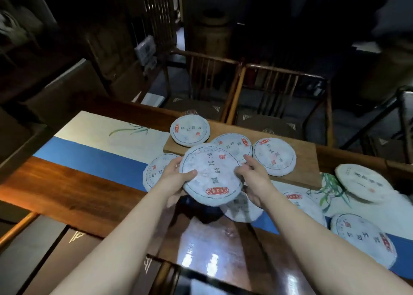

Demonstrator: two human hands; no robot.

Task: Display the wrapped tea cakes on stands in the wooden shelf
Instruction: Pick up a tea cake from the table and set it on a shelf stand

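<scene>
A round, flat tea cake wrapped in white paper with blue printing and a red seal (211, 174) is held above the dark polished wooden table (73, 194), raised clear of it and tilted toward the camera. It is gripped at its left edge by the left hand (173, 178), thumb laid on the printed face and fingers curled beneath, and at its right edge by the right hand (254, 178), thumb on the face and fingers bent round the rim.

Three similar wrapped cakes are set on a light wooden board (299, 160) behind the held one: one at the far left corner (190, 130), one in the middle (234, 144) partly covered by the held cake, and one to the right (274, 156). Another cake (156, 171) is seen lying on the blue-and-white painted table runner (96, 147), just behind the left hand. Further cakes are spread on the runner to the right (363, 239), one (362, 183) tilted at the far edge. Two dark wooden chairs (279, 93) are placed beyond the table.
</scene>
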